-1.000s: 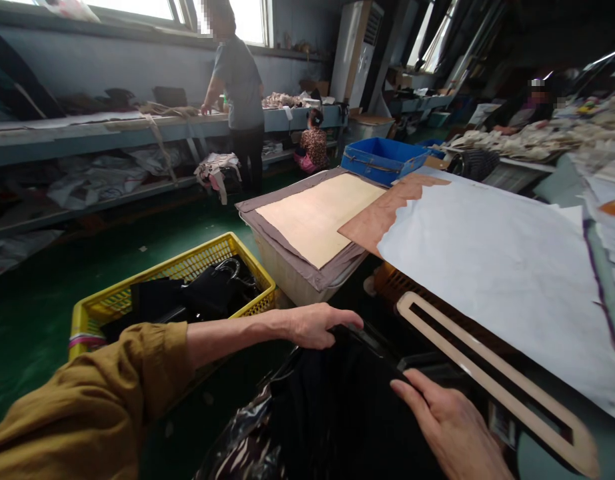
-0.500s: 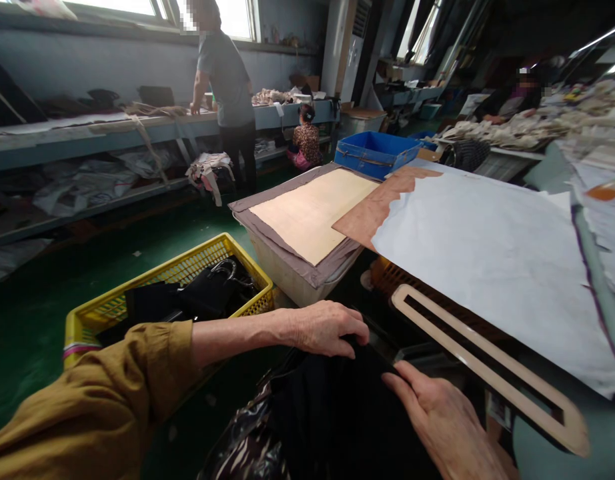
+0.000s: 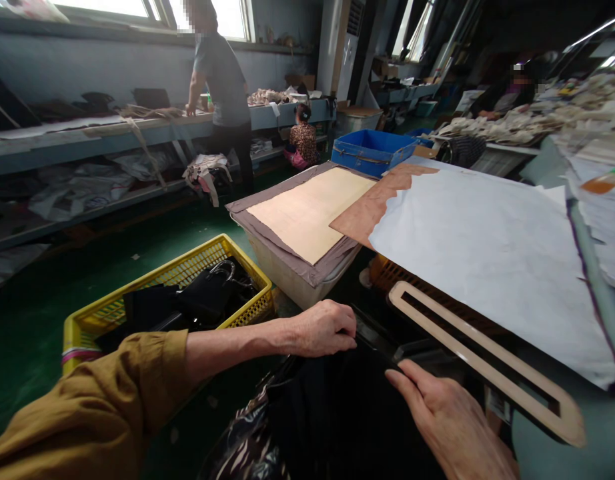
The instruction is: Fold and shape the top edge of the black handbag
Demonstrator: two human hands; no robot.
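Black fabric (image 3: 352,407) fills the space low in the middle, its upper edge stretched between my two hands. My left hand (image 3: 325,330), in a mustard sleeve, is closed on the far left part of that edge, fingers curled under. On the right side, my right hand (image 3: 435,407) pinches the edge between thumb and fingers. A shiny dark patterned surface (image 3: 247,440) shows to the left of the fabric; I cannot make out what it is. Left of my hands, a yellow basket (image 3: 167,277) contains black bags (image 3: 207,293), one with a handle.
Ahead stands a pale bin (image 3: 275,270) topped by a cream sheet (image 3: 312,210). White paper (image 3: 487,260) covers the table at right, with a long slotted board (image 3: 487,363) jutting below. A blue crate (image 3: 372,150) sits behind. Other people (image 3: 225,87) are farther back.
My left hand has shifted slightly left and down along the edge, its fingers curling tighter. The right hand keeps its pinch nearly in place. The view has turned slightly.
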